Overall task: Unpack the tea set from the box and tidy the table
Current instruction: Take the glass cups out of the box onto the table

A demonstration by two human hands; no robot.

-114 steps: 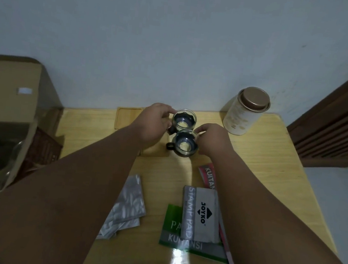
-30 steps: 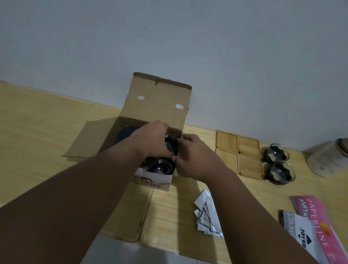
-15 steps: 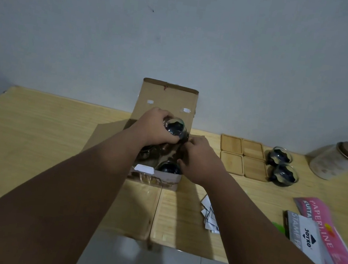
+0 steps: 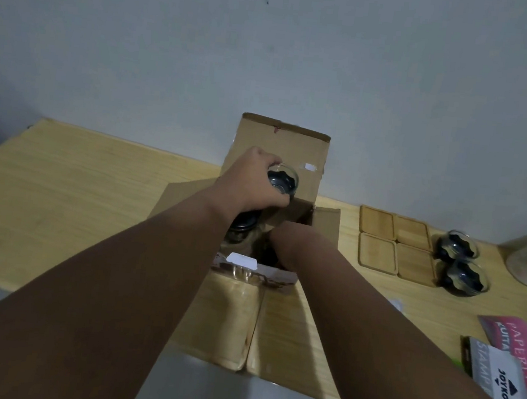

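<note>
The tea set's glass cup was gripped in the left hand just above the box, while the right hand reached inside, its fingers hidden; next, probably, setting the cup by the coasters.

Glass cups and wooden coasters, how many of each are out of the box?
Glass cups: 3 (one gripped in the left hand, two on the table)
Wooden coasters: 4
Total: 7
</note>
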